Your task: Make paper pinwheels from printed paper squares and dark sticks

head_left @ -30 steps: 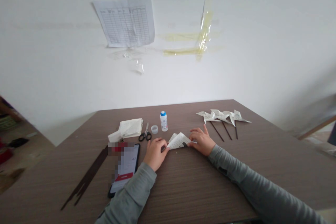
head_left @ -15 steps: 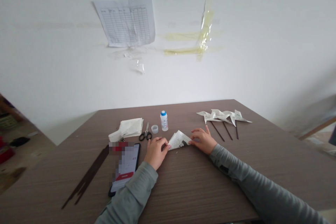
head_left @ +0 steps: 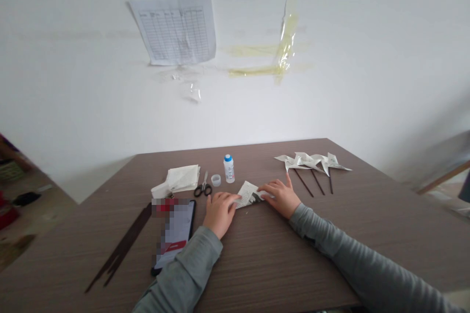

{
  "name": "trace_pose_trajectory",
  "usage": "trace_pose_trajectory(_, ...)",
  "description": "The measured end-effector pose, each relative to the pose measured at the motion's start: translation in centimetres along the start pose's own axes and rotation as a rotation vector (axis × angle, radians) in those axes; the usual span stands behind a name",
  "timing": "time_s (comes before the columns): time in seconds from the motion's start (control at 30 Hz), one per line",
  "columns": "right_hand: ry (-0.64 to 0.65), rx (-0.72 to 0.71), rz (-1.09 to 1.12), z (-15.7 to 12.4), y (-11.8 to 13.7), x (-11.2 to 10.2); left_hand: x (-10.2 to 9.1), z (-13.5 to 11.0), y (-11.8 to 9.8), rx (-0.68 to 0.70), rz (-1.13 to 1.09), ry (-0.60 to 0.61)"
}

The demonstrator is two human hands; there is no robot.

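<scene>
A folded triangle of printed paper [head_left: 248, 191] lies on the table between my two hands. My left hand [head_left: 220, 212] grips its left corner, with the forefinger stretched over the top of the paper. At the right side, my right hand [head_left: 282, 198] has its fingertips on the paper, thumb underneath and one finger raised. Just beyond stands a white glue bottle [head_left: 229, 170] with a blue top, and a small clear cap [head_left: 216, 180] sits to its left. Black-handled scissors [head_left: 203, 187] rest near my left hand.
Several paper pinwheels [head_left: 312, 160] on brown sticks lie at the back right. A paper stack [head_left: 183, 177], a phone [head_left: 175, 234] and dark brown strips [head_left: 125, 242] are on the left. Behind the table [head_left: 257, 264] rises a wall with a taped sheet [head_left: 178, 32].
My right hand has slid leftward over the paper, and my left fingers reach further across it. The folded paper now looks flatter and more covered.
</scene>
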State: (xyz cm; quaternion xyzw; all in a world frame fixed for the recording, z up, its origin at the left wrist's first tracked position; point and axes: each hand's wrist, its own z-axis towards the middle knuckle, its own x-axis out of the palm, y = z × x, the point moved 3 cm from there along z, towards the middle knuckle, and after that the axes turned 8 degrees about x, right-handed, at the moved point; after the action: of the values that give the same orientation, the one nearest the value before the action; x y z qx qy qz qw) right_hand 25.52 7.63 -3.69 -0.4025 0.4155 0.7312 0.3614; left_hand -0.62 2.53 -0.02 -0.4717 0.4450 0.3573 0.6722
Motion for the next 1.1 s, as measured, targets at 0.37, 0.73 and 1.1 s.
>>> trace_pose_trajectory(0.37,-0.01,-0.051,-0.072,-0.4,0.8,-0.1,-0.2,-0.3,-0.3,0.006,0.011,0.01)
trace_pose_trajectory(0.73,0.015,0.018,-0.098,-0.3,1.3,-0.7,0.1,-0.1,0.8,0.028,-0.064,-0.046)
trace_pose_trajectory(1.1,0.023,0.022,-0.106,-0.8,1.9,-1.1,-0.4,-0.5,-0.1,0.006,0.007,0.013)
